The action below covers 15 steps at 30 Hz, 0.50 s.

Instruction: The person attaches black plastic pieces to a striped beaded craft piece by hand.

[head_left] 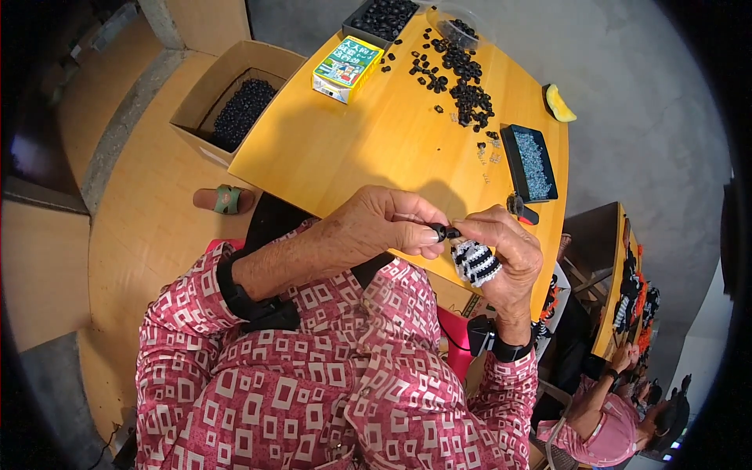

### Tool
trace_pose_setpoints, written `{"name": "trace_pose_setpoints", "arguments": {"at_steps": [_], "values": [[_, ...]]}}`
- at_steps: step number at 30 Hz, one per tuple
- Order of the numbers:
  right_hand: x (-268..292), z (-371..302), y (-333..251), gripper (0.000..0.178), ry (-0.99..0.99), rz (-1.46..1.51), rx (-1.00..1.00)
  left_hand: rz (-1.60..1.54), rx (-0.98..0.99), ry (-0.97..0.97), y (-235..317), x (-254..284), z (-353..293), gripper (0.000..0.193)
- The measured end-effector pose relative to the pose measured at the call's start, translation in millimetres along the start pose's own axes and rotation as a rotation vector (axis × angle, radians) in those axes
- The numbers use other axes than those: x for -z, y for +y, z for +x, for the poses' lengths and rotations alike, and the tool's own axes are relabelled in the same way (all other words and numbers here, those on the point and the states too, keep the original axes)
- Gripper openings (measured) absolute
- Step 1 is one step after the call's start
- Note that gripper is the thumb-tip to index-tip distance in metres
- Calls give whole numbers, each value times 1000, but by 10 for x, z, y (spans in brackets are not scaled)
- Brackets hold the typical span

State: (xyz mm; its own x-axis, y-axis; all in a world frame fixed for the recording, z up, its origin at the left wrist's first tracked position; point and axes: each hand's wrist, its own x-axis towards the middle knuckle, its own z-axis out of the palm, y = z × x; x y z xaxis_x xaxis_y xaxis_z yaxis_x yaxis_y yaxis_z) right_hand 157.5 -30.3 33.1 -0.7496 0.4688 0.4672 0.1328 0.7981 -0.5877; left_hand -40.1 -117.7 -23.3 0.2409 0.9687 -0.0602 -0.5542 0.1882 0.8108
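Above the table's near edge, my two hands meet fingertip to fingertip. My left hand (384, 223) pinches a small black plastic part (440, 230) between thumb and fingers. Right against it, a second small black part (453, 233) is pinched by my right hand (509, 249). A black-and-white striped knitted piece (475, 263) sits at my right fingers; whether it is worn on a finger or held, I cannot tell. Many loose black plastic parts (471, 106) lie on the yellow table (313, 168). Small pale bits (483, 155) are scattered nearer my hands.
A black tray (509, 153) of pale blue bits and a red-and-black tool (526, 211) lie right. Beyond are a yellow box (348, 69), a dark bin (348, 30) and a clear bowl (479, 22). Left stands a carton (192, 110); another person (607, 423) works lower right.
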Motion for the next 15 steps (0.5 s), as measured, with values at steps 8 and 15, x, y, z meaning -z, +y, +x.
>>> {"name": "trace_pose_setpoints", "arguments": {"at_steps": [8, 15], "values": [[67, 107, -69, 35, -141, -113, 84, 30, -17, 18, -26, 3, 2, 28], [157, 215, -131, 42, -302, -188, 148, 89, -78, 26, -71, 16, 7, 26]]}}
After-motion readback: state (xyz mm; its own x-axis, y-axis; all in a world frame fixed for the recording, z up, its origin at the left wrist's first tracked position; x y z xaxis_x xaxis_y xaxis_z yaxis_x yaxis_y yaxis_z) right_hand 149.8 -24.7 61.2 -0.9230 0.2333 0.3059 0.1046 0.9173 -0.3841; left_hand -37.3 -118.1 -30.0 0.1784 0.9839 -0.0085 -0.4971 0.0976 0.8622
